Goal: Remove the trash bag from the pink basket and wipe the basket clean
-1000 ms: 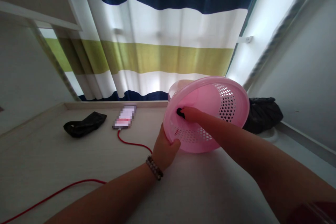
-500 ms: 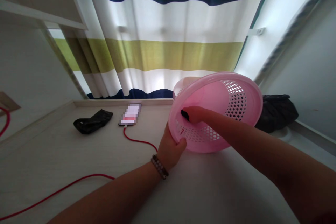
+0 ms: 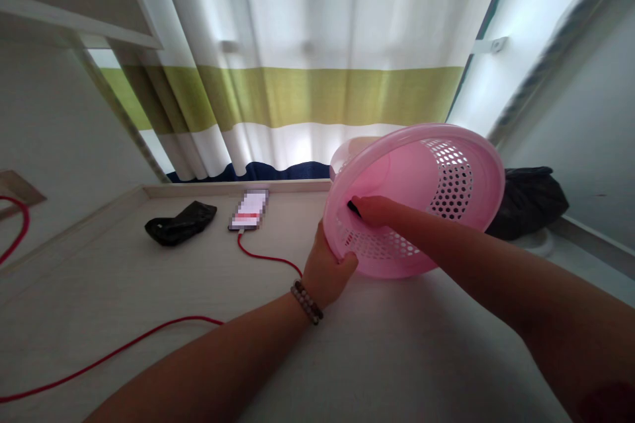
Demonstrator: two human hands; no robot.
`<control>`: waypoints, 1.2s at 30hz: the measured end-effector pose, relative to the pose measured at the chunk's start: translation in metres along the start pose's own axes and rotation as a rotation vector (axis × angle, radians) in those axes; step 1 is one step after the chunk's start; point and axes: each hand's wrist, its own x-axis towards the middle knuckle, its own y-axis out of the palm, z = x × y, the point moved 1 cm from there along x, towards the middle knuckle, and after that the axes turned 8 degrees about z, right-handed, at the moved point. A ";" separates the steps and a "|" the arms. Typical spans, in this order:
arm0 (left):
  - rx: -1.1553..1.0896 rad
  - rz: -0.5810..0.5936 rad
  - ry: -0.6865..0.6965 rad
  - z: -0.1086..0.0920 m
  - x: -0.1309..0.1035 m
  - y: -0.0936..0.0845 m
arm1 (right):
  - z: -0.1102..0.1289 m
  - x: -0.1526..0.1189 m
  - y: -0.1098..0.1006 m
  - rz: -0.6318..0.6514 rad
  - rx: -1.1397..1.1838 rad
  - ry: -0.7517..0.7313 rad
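A pink plastic basket (image 3: 411,168) with rows of holes in its wall is tilted so its mouth faces me. My left hand (image 3: 328,272) grips the lower left of its rim, thumb over the edge. Reaching inside, my right hand (image 3: 374,210) is closed on a small black piece of something (image 3: 353,208) against the inner wall. Most of that black thing is hidden by the fingers, so I cannot make out its kind. A folded black plastic bag (image 3: 181,223) lies on the pale surface to the left.
A phone (image 3: 249,209) with a blurred screen lies near the back ledge, plugged into a red cable (image 3: 268,257). A bin lined with a black bag (image 3: 528,203) stands behind the basket at right. A striped curtain (image 3: 317,96) hangs at the back.
The whole view has shifted slightly, with everything a little higher in the picture. Both hands keep their places on and in the basket; the black piece shows a little less.
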 end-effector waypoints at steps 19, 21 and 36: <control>-0.040 0.027 0.017 -0.001 -0.005 -0.004 | 0.011 0.001 -0.005 0.129 0.045 -0.013; -0.030 0.030 0.018 0.000 -0.005 -0.003 | 0.015 -0.005 -0.007 0.256 0.002 0.022; -0.007 0.017 0.007 0.001 -0.003 0.000 | 0.013 0.004 -0.021 0.073 0.057 0.105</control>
